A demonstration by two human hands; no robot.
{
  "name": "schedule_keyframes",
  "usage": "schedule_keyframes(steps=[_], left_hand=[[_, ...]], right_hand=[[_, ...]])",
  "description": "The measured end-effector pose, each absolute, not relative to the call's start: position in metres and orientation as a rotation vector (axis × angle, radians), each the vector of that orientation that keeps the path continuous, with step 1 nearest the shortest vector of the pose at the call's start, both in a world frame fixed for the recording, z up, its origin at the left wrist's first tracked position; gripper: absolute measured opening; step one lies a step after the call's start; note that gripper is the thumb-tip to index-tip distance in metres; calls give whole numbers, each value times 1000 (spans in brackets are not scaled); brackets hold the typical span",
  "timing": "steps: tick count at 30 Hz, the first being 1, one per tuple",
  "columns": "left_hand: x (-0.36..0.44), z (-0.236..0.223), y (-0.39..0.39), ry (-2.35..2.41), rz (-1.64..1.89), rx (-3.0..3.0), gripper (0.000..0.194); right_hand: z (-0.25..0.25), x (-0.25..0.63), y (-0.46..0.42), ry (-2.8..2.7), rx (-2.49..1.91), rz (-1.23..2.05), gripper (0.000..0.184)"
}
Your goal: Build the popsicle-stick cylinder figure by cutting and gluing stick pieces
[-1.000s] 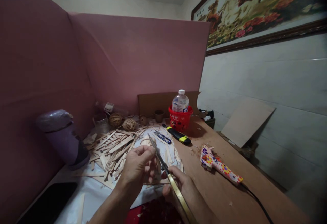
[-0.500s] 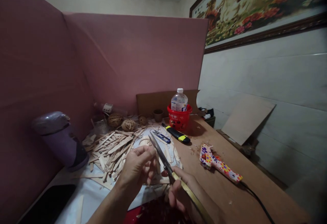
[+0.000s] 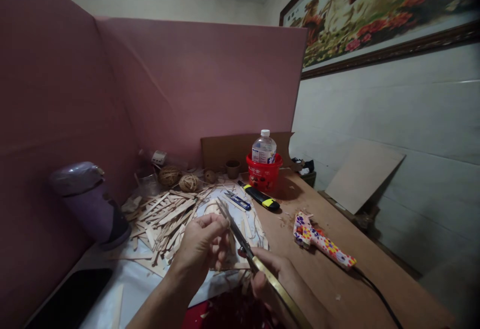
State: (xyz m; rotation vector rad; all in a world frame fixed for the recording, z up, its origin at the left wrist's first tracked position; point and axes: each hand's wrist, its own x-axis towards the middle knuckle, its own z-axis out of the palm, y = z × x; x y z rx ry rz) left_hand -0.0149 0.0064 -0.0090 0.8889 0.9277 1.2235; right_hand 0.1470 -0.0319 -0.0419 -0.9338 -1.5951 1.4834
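Note:
My right hand [image 3: 275,274] is closed around the gold-coloured handles of a pair of scissors [image 3: 240,236]. The dark blades point up and to the left, close beside the fingertips of my left hand [image 3: 208,236]. Those left fingers are pinched together; whatever small piece may be between them is too small to make out. A heap of flat wooden craft sticks [image 3: 170,219] lies just left of the left hand. Beyond the blade tips rest blue thread snips [image 3: 238,200] and a black-and-yellow utility knife [image 3: 260,197].
A flower-patterned glue gun [image 3: 318,241] with a cord lies on the right. Behind stand a red bucket [image 3: 264,176] with a plastic bottle [image 3: 264,148], balls of twine [image 3: 188,183] and a small brown pot [image 3: 233,169]. A purple flask [image 3: 93,209] and a dark flat object [image 3: 71,296] are left.
The scissors and my right hand have shifted very slightly, with the blades a little closer together. My left hand stays almost in the same place, still pinched.

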Motion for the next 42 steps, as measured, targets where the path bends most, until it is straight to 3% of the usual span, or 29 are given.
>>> schedule_keyframes(steps=[9,28,36,42], left_hand=[[-16,-8,6,947,1226,888,29],[-15,-6,5,963,1210,894,30],[-12,-6,4,893,1249,886,28],[-13,-2,2,908,1288,884,26]], right_hand=[[-46,139,-30,-1568,-869,1393,79],[-66,126,-27,-1288,-893,1513,60],[-63,134,-20,-1197,-916,1523,63],[-41,156,6,-1552,-1388,973,36]])
